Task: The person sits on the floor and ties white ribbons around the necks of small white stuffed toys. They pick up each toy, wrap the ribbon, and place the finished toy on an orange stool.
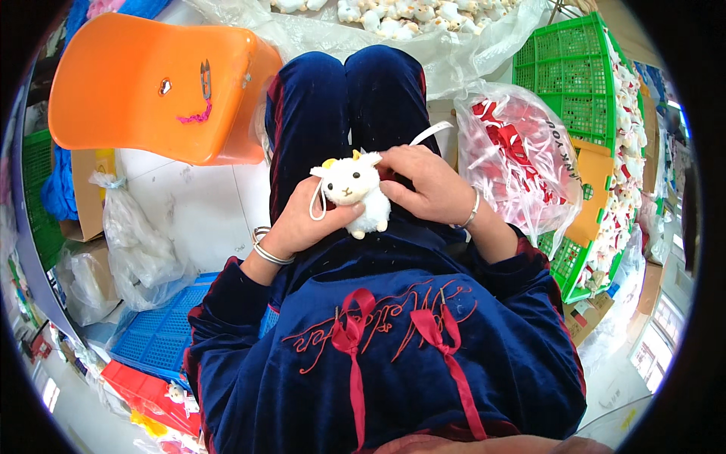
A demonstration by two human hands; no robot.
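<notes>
A small white plush goat [352,185] with yellow horns, dark eyes and a white hanging loop sits upright over my lap, facing me. My left hand [306,219] is closed round its lower left side, the thumb across its front. On the other side, my right hand [423,180] grips it by the head and back, the thumb against its flank; the other fingertips are partly hidden behind it. A narrow white ribbon [431,132] sticks out above the right hand's knuckles. Where its other end goes is hidden.
An orange chair [144,83] at left holds thread snips [205,79] with pink wrapping. At right lie a clear bag [522,155] of red and white pieces and a green crate [563,79]. Plush toys [423,15] lie on plastic sheeting ahead. Blue crates [155,325] stand lower left.
</notes>
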